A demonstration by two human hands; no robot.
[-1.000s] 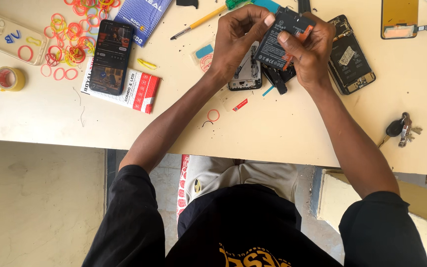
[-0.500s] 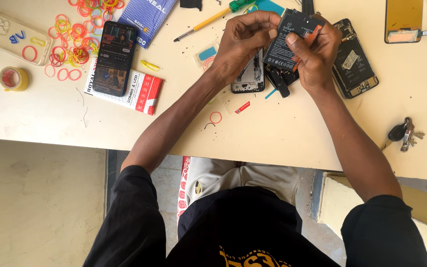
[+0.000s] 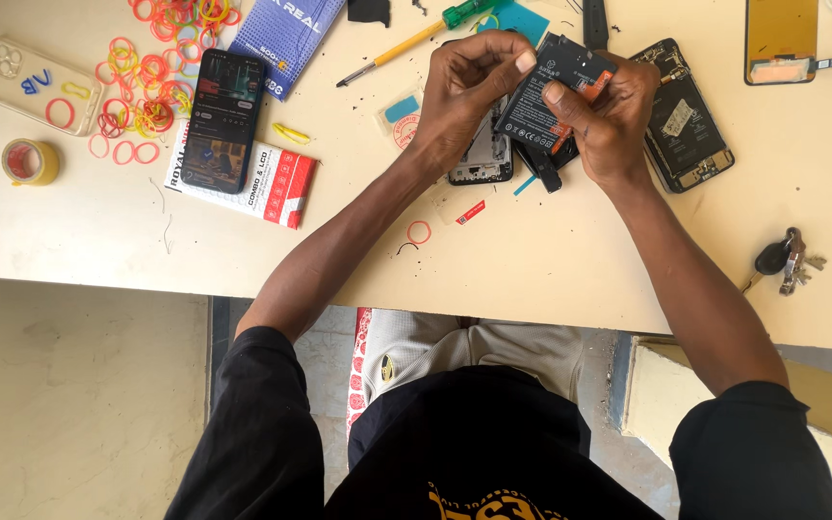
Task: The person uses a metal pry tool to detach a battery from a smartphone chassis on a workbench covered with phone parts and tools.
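Both your hands are up over the far middle of the cream bench (image 3: pixel 551 260), working one flat black phone battery (image 3: pixel 553 94) held tilted above the surface. Your right hand (image 3: pixel 613 120) wraps it from the near-right side, thumb pressed on the battery's face, fingers closed behind it. Your left hand (image 3: pixel 469 85) comes in from the left, thumb and fingers pinched narrow on the battery's upper left corner. So: both sets of fingers closed on the battery, none spread wide.

Directly under your left hand lies an opened phone body (image 3: pixel 485 154), partly hidden by the wrist. A small black strip (image 3: pixel 543 171) sticks out below the battery; whether it touches the battery, can't tell.

Just right of your right hand: a second opened phone (image 3: pixel 690 120), insides up, lying flat. Further right, at the far edge, a yellow-backed screen panel (image 3: pixel 780 39). Keys (image 3: pixel 787 260) sit well apart near the bench's right front.

Left of your hands: a screwdriver (image 3: pixel 416 37) with green handle and yellow shaft, lying diagonally. A lit smartphone (image 3: pixel 225 120) rests on a red and white box (image 3: pixel 272 178). Beyond it, a scatter of red, orange and yellow rubber bands (image 3: pixel 151 82), a clear phone case (image 3: pixel 31 82) and a roll of yellow tape (image 3: pixel 29 162). A blue booklet (image 3: pixel 286 43) lies at the far edge. One lone red band (image 3: pixel 419 232) sits near your left forearm.
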